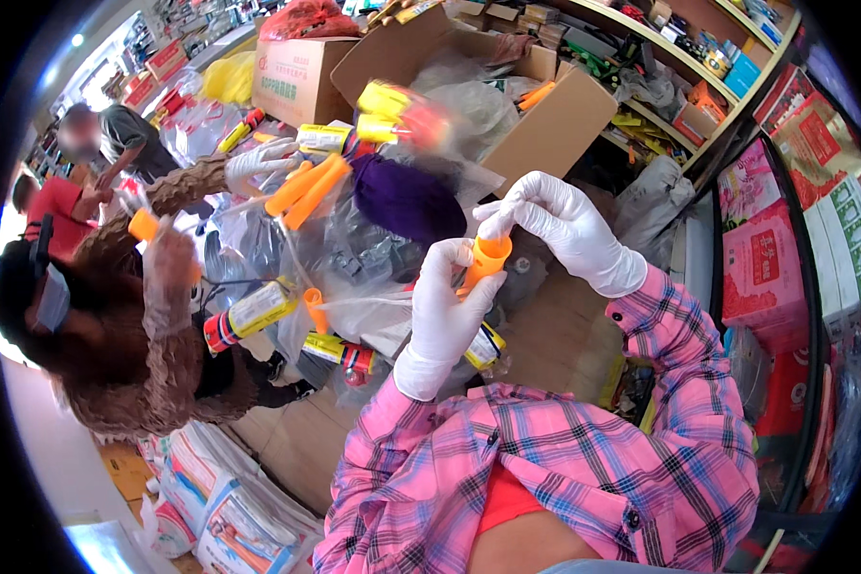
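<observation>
My left hand (442,320), in a white glove, is wrapped round a hollow orange plastic tube (491,256) with its open mouth up. Just above that mouth, my right hand (562,228), also gloved, has thumb and fingertips pinched together. A whitish bit (495,227) shows at those fingertips; I cannot make out whether it is thin plastic or glove. Beneath my left hand lies a yellow-labelled cylinder (486,346). More orange tubes (308,189) rest beyond it to the left, near a dark purple bundle (407,198).
Clear plastic bags (340,258) cover the work surface, with yellow-and-red cylinders (253,311) among them. An opened cardboard box (550,120) stands beyond. At left, a masked co-worker in brown (153,354) reaches in with gloved hands. Shelves and red boxes (761,273) line the right.
</observation>
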The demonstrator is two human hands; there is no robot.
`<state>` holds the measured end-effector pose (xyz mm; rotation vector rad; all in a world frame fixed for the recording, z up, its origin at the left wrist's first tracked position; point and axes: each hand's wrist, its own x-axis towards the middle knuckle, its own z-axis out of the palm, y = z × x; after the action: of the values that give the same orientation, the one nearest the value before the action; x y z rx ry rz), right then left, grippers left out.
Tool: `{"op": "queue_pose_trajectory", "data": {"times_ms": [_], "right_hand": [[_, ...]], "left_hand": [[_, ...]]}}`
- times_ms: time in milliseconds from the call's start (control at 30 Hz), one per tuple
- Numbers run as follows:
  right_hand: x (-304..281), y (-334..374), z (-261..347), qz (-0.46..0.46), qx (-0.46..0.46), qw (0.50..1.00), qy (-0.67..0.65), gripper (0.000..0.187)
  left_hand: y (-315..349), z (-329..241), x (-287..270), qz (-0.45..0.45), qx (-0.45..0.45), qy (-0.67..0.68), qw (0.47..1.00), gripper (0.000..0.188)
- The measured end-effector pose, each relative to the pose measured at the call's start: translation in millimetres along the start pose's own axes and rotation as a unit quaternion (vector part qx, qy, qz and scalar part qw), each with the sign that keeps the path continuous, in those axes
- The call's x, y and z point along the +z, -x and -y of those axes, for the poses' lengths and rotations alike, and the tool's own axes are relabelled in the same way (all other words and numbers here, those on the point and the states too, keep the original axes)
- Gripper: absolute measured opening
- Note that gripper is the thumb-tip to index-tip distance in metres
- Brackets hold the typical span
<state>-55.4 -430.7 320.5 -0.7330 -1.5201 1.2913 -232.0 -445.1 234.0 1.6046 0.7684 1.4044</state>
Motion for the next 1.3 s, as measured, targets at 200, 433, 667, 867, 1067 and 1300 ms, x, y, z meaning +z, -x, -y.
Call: {"op": "queue_pose_trajectory", "data": {"times_ms": [200,433,667,867,1067,1300], "right_hand": [[15.0,2.0,5.6,0.004,-0.058,0.987,0.151,0.012],[16.4,-1.5,1.7,0.065,-0.153,0.927,0.337,0.031],[20.8,-4.7,-2.8,0.005,-0.186,0.893,0.409,0.033],[19.8,-8.3,9.7,0.008,-0.164,0.907,0.387,0.021],[22.8,-5.0,28.4,0.015,-0.135,0.887,0.442,0.012],[29.7,-13.3,43.9,0.072,-0.175,0.774,0.604,0.012]], "left_hand": [[-1.9,3.2,0.3,-0.007,-0.036,0.079,0.996,0.039],[0.2,3.7,-1.9,-0.017,-0.012,0.074,0.997,0.04],[-1.1,2.3,-4.5,-0.01,-0.014,0.027,0.999,0.04],[-0.1,-1.5,-6.4,-0.045,-0.018,0.076,0.996,0.04],[-0.9,-6.6,-4.7,-0.059,0.011,-0.013,0.998,0.041],[-0.2,5.5,-0.8,-0.1,0.065,-0.077,0.99,0.04]]}}
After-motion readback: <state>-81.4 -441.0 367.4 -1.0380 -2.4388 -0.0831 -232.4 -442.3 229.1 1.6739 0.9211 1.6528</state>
